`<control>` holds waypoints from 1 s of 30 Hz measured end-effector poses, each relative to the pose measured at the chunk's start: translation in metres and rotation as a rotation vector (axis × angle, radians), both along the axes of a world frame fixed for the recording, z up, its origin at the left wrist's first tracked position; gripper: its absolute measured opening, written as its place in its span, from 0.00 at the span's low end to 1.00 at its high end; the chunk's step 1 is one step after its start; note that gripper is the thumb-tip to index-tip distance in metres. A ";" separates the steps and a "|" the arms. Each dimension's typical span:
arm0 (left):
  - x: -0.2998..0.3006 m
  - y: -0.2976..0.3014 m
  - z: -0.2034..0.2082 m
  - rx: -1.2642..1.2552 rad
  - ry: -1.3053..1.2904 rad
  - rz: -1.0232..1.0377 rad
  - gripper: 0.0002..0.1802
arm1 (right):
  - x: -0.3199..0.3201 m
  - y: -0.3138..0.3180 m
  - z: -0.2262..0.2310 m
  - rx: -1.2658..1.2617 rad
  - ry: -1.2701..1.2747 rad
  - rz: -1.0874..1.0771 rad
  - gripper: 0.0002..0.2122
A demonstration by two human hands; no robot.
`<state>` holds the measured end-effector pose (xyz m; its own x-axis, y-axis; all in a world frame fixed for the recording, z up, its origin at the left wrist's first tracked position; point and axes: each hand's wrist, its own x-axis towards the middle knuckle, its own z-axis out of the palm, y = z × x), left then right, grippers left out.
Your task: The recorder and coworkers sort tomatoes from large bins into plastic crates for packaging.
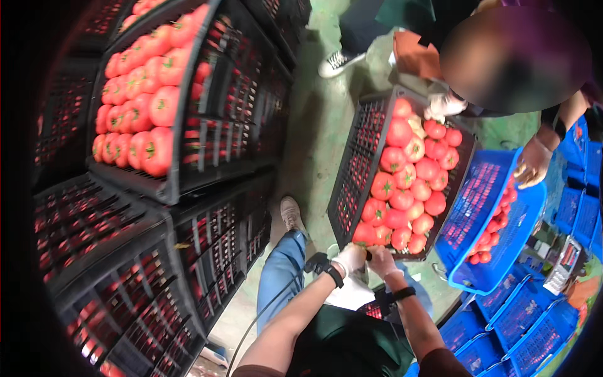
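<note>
A black plastic crate (352, 164) full of red tomatoes (402, 200) stands in front of me. At its near edge my left hand (350, 259) and my right hand (382, 262), both in pale thin gloves, are close together. Their fingers are curled in, and a small dark thing shows between them, too small to name. Whether they grip the crate's rim is hidden. Across from me, another person's gloved hand (445, 105) touches the crate's far end. That person's other hand (532, 162) is on the rim of a blue plastic basket (488, 276) holding small red tomatoes (493, 235).
On the left, stacked black crates (232, 119) rise high, one tilted toward me with large tomatoes (141, 107). More blue baskets (524, 314) are stacked at the lower right. The floor (311, 151) is greenish; a shoe (339, 63) of the other person stands at the far side.
</note>
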<state>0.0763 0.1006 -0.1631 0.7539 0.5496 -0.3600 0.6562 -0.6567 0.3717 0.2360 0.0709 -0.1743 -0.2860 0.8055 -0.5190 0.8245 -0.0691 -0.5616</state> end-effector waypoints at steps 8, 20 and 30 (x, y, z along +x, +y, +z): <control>-0.035 0.047 -0.105 0.185 0.167 -0.003 0.06 | -0.048 0.060 -0.073 0.067 -0.073 -0.051 0.15; -0.036 0.152 -0.004 -0.246 -0.088 0.315 0.07 | -0.017 -0.121 -0.129 -0.577 -0.045 -0.157 0.19; -0.022 0.214 -0.022 0.204 -0.108 0.167 0.16 | -0.046 -0.132 -0.232 -1.198 0.117 -0.194 0.32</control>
